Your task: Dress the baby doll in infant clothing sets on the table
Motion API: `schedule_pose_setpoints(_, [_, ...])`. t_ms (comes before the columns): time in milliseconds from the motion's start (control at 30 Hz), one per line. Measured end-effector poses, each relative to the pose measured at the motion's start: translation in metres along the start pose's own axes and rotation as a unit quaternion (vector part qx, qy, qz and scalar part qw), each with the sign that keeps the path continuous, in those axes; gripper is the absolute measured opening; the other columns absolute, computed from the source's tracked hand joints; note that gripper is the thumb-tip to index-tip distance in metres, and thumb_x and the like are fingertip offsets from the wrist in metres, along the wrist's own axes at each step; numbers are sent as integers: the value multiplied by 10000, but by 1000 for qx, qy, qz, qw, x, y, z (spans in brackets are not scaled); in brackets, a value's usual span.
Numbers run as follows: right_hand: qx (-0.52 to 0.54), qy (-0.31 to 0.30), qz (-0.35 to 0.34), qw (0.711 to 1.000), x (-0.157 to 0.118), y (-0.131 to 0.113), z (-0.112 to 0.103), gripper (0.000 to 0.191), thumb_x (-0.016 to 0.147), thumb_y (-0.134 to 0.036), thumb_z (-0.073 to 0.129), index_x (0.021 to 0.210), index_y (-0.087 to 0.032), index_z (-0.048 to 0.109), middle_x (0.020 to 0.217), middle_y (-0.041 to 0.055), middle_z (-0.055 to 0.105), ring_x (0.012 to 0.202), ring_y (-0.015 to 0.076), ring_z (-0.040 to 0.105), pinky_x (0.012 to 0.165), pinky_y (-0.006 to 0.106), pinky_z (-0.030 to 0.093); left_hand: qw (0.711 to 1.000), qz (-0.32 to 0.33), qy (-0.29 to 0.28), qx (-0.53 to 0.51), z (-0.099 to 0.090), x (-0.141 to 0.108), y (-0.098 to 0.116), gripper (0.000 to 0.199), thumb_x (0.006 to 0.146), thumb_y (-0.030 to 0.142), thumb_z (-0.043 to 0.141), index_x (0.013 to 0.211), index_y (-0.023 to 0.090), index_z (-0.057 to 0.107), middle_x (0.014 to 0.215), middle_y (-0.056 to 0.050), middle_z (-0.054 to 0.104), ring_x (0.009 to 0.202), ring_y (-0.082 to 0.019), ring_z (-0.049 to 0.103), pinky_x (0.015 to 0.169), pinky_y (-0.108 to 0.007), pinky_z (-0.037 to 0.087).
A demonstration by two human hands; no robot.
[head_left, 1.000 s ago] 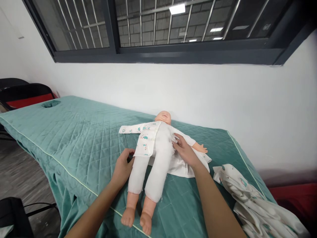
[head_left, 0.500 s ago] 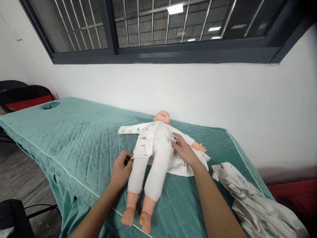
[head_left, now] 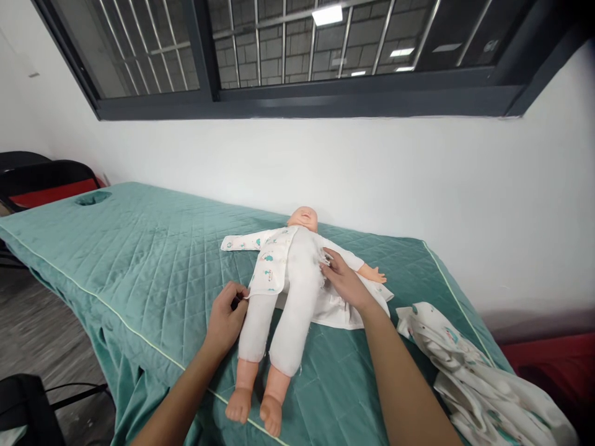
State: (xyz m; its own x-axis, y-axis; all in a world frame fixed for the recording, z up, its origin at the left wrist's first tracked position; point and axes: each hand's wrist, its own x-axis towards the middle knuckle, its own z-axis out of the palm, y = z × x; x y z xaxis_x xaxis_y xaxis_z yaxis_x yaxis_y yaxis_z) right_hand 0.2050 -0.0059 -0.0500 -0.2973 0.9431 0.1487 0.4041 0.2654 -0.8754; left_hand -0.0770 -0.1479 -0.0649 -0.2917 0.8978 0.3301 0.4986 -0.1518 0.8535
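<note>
A baby doll [head_left: 297,310] with a white cloth body lies on its back, its feet toward me. One sleeve and front panel of a printed white shirt [head_left: 271,266] cover the doll's arm and chest on the left; the rest of the shirt spreads beneath it on the right. My left hand [head_left: 227,313] is closed in a pinch on the shirt's lower left corner. My right hand [head_left: 341,279] rests against the doll's side on the right, fingers partly curled near a frayed white bit; whether they grip it is unclear.
A quilted green bed cover [head_left: 153,260] lies under the doll. Crumpled printed cloth [head_left: 483,378] is at the right. A white wall and barred window stand behind; chairs [head_left: 51,183] are at the far left.
The whole view has shifted very slightly. Both hands and the doll hold nearly the same positions.
</note>
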Motion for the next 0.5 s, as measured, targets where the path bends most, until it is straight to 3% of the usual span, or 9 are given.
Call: schedule_pose_setpoints(500, [-11, 4, 3, 1000, -1, -2, 0, 620, 906, -564, 540, 1456, -296, 436, 1184, 65, 652, 1080, 237, 624, 1038, 440, 437, 1000, -10, 2, -11, 1, -2, -1, 50, 813, 210, 517, 815, 212, 567, 767, 16, 580, 732, -160, 538, 691, -273, 422])
